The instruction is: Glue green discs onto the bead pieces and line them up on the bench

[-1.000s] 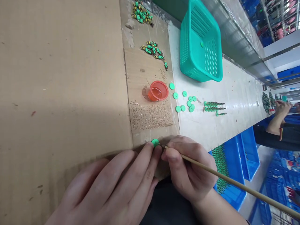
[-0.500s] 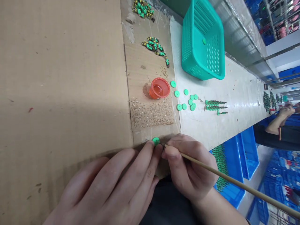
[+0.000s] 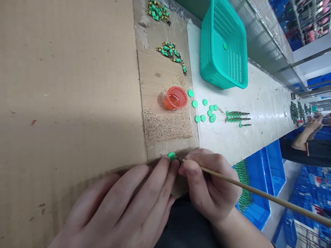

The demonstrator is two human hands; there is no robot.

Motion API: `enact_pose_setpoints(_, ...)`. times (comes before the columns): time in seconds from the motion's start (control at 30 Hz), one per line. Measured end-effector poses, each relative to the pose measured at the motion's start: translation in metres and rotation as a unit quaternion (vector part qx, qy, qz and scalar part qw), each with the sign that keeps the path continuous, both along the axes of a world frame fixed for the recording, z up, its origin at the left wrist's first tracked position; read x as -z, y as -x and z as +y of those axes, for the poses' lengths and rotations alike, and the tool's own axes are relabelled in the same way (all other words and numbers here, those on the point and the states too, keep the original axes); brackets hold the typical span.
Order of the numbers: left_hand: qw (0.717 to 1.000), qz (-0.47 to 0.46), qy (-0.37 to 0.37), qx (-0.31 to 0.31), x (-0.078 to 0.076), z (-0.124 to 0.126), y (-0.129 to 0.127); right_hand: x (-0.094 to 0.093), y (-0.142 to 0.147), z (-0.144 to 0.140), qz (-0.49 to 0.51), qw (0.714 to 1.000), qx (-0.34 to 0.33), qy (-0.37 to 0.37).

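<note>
My left hand (image 3: pixel 134 196) is closed, its fingertips pressed on a round green button-like disc (image 3: pixel 171 156) at the near edge of the board. In a pen grip, my right hand (image 3: pixel 212 187) holds a thin wooden stick (image 3: pixel 258 195), its tip close to the disc. Whether the tip touches the disc is too small to tell. Just beyond my hands, rows of tiny shiny beads or stones (image 3: pixel 168 125) cover part of the board. A red cup (image 3: pixel 177 98) with some liquid stands past them. Several loose green discs (image 3: pixel 205 102) lie to its right.
A green plastic basket (image 3: pixel 224 65) stands at the back. Piles of green, yellow and black pieces (image 3: pixel 157 11) lie at the far end. Stacked green discs (image 3: pixel 238 119) rest on the right. Blue bins (image 3: pixel 256 203) stand below, and a co-worker (image 3: pixel 305 144) is at far right.
The stick's rear end has swung slightly upward in the picture, its tip staying near the disc. My left hand and the green disc have hardly moved.
</note>
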State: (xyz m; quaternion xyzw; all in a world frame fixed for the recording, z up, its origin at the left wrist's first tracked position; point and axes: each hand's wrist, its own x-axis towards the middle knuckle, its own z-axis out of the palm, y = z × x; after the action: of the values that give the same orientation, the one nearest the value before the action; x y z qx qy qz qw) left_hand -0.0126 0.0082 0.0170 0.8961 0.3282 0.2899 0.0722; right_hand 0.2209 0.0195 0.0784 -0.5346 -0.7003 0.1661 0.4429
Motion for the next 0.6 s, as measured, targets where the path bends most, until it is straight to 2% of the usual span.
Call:
enact_pose_setpoints(0.07,1.0,0.005,-0.002,0.013,0.0,-0.001,0.001,0.001,0.0,-0.001,0.003,1.0,0.003,0.001)
enact_pose_setpoints(0.2,0.999,0.01,0.049,-0.017,-0.006,-0.006,0.0,0.002,0.001,-0.003,0.032,0.999,0.023,0.004)
enact_pose_setpoints(0.33,0.998,-0.006,0.061,-0.03,-0.012,-0.004,-0.005,-0.005,0.0,0.003,0.074,0.996,0.054,-0.009)
enact_pose_setpoints(0.47,0.998,-0.029,0.025,-0.039,-0.011,0.004,-0.01,-0.021,-0.007,0.031,0.033,0.992,0.098,-0.07)
enact_pose_setpoints(0.6,0.997,-0.055,0.005,-0.052,-0.008,0.009,-0.014,-0.03,-0.011,0.073,-0.024,0.991,0.081,-0.107)
